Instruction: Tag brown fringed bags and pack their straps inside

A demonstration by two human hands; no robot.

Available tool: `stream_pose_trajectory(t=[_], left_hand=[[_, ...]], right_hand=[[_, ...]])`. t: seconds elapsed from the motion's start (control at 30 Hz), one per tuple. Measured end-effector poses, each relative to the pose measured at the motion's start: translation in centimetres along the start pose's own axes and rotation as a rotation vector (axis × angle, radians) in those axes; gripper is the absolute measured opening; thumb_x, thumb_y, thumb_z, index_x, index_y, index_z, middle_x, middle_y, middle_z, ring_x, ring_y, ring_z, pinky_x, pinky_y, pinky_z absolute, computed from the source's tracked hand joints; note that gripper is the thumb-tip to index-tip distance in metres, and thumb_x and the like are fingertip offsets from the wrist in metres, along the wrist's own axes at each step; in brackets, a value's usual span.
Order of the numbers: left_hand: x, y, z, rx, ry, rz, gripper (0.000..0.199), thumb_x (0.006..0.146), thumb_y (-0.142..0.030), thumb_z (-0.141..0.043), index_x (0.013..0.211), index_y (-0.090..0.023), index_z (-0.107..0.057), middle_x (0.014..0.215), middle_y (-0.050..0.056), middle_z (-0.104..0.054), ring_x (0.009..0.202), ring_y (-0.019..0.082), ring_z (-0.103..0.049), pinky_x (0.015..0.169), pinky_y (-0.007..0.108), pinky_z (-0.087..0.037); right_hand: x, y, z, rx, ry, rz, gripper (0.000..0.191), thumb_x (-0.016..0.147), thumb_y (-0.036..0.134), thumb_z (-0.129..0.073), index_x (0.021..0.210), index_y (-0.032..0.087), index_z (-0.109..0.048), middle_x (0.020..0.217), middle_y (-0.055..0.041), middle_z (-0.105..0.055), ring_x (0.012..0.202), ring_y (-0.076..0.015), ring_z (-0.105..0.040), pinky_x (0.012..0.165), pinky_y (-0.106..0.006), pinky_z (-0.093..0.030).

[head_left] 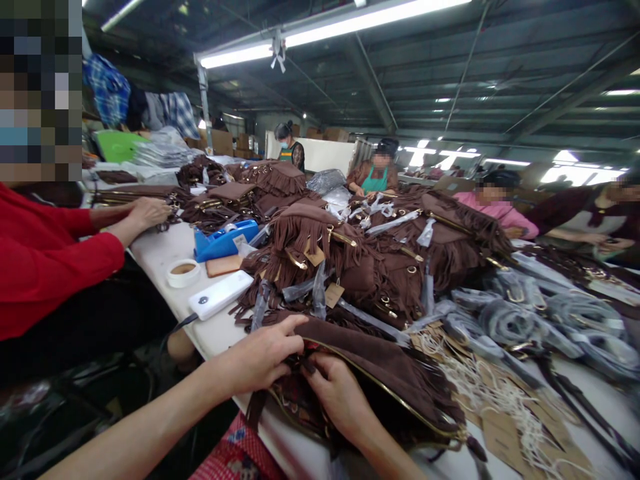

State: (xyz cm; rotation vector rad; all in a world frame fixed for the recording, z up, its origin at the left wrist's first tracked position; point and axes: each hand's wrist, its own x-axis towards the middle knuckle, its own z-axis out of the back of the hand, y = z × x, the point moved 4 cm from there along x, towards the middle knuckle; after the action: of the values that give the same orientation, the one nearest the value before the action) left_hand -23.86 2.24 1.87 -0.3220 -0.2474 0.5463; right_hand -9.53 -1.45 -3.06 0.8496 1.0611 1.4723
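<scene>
A brown fringed handbag (370, 347) lies on the table edge in front of me, its gold zip undone and its mouth gaping toward me. My left hand (267, 353) grips the bag at the left end of the opening, index finger stretched along the top, the other fingers curled in. Close beside it, my right hand (340, 393) reaches into the mouth with thumb and fingers pinched together. What those fingertips hold is dark and partly hidden. A bit of reddish lining shows between the two hands.
Behind the bag rises a heap of similar brown bags (350, 280). On the left are a white power bank (220, 295), a tape roll (183, 273) and a blue tape dispenser (225, 240). Tags with strings (515, 413) and wrapped straps (510, 320) lie right. A red-sleeved co-worker (55, 253) sits left; others work beyond.
</scene>
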Motion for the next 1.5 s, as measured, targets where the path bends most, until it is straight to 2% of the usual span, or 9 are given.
stream_pose_trajectory(t=[0.2, 0.43, 0.67, 0.73, 0.9, 1.1, 1.27, 1.33, 1.5], left_hand=[[0.4, -0.2, -1.4, 0.287, 0.028, 0.081, 0.023, 0.082, 0.001, -0.051, 0.098, -0.015, -0.057, 0.147, 0.017, -0.042, 0.118, 0.029, -0.061, 0.100, 0.038, -0.052], [1.4, -1.2, -1.8, 0.343, 0.083, 0.173, 0.024, 0.079, 0.003, -0.047, 0.093, -0.012, -0.059, 0.109, 0.013, -0.061, 0.097, 0.027, -0.064, 0.086, 0.038, -0.057], [1.2, -2.3, 0.9, 0.374, 0.068, 0.081, 0.023, 0.082, -0.002, -0.048, 0.101, -0.011, -0.059, 0.123, 0.015, -0.054, 0.109, 0.028, -0.056, 0.094, 0.040, -0.053], [1.3, -3.3, 2.2, 0.371, 0.023, 0.063, 0.024, 0.082, 0.000, -0.046, 0.097, -0.013, -0.058, 0.122, 0.013, -0.054, 0.108, 0.027, -0.055, 0.089, 0.038, -0.053], [1.7, -6.7, 3.8, 0.316, -0.128, 0.083, 0.030, 0.077, 0.004, -0.039, 0.091, -0.018, -0.054, 0.102, 0.008, -0.055, 0.090, 0.024, -0.054, 0.070, 0.033, -0.049], [1.4, -7.1, 3.4, -0.342, -0.350, 0.204, 0.014, 0.088, -0.012, -0.035, 0.080, -0.021, -0.043, 0.075, 0.000, -0.055, 0.065, 0.015, -0.051, 0.061, 0.026, -0.040], [2.0, -4.9, 0.9, -1.037, -0.261, 0.453, 0.021, 0.086, -0.043, -0.037, 0.090, -0.022, -0.041, 0.056, -0.003, -0.061, 0.031, 0.006, -0.022, 0.035, 0.019, -0.016], [2.4, -4.9, 0.5, -1.115, -0.225, 0.474, 0.027, 0.082, -0.048, -0.043, 0.088, -0.022, -0.040, 0.061, 0.001, -0.066, 0.031, 0.005, -0.025, 0.032, 0.018, -0.013], [3.7, -5.8, 0.1, -1.121, -0.183, 0.421, 0.024, 0.073, -0.041, -0.056, 0.077, -0.020, -0.044, 0.066, 0.001, -0.064, 0.041, 0.007, -0.043, 0.036, 0.016, -0.028]], right_hand=[[0.3, -0.8, -0.1, -0.033, -0.011, -0.004, 0.032, 0.081, 0.042, -0.045, 0.072, 0.016, -0.060, 0.070, -0.0035, -0.059, 0.071, -0.0208, -0.053, 0.061, -0.028, -0.037], [0.7, -1.0, -0.4, -0.084, -0.043, 0.020, 0.023, 0.080, 0.032, -0.046, 0.064, 0.018, -0.055, 0.062, 0.0007, -0.049, 0.063, -0.0162, -0.045, 0.057, -0.027, -0.031], [-0.9, 0.9, 2.5, -0.088, -0.155, 0.086, 0.023, 0.084, 0.035, -0.052, 0.071, 0.017, -0.059, 0.069, -0.0007, -0.055, 0.069, -0.0169, -0.050, 0.067, -0.029, -0.038], [-1.7, 2.2, 3.4, 0.052, -0.138, 0.069, 0.025, 0.084, 0.039, -0.057, 0.070, 0.019, -0.056, 0.064, 0.0028, -0.051, 0.060, -0.0126, -0.045, 0.058, -0.025, -0.036], [-1.6, 6.7, 4.5, 0.768, 0.037, -0.096, 0.043, 0.069, 0.051, -0.080, 0.072, 0.020, -0.051, 0.053, 0.0115, -0.041, 0.040, -0.0021, -0.018, 0.037, -0.016, -0.011], [1.3, 8.8, 6.6, 0.987, -0.064, -0.016, 0.050, 0.049, 0.042, -0.093, 0.070, 0.017, -0.056, 0.053, 0.0107, -0.047, 0.040, 0.0009, -0.021, 0.036, -0.011, -0.009], [1.5, 6.5, 5.6, 1.000, -0.080, -0.060, 0.055, 0.051, 0.056, -0.089, 0.075, 0.014, -0.063, 0.053, 0.0080, -0.050, 0.042, -0.0002, -0.027, 0.038, -0.012, -0.013], [1.7, 5.9, 5.5, 0.976, -0.102, -0.049, 0.056, 0.053, 0.059, -0.088, 0.075, 0.014, -0.063, 0.055, 0.0073, -0.050, 0.043, -0.0009, -0.028, 0.038, -0.013, -0.013], [2.3, 6.5, 5.7, 0.900, -0.081, 0.040, 0.051, 0.059, 0.059, -0.086, 0.073, 0.015, -0.063, 0.053, 0.0091, -0.045, 0.043, -0.0022, -0.022, 0.038, -0.015, -0.010]])
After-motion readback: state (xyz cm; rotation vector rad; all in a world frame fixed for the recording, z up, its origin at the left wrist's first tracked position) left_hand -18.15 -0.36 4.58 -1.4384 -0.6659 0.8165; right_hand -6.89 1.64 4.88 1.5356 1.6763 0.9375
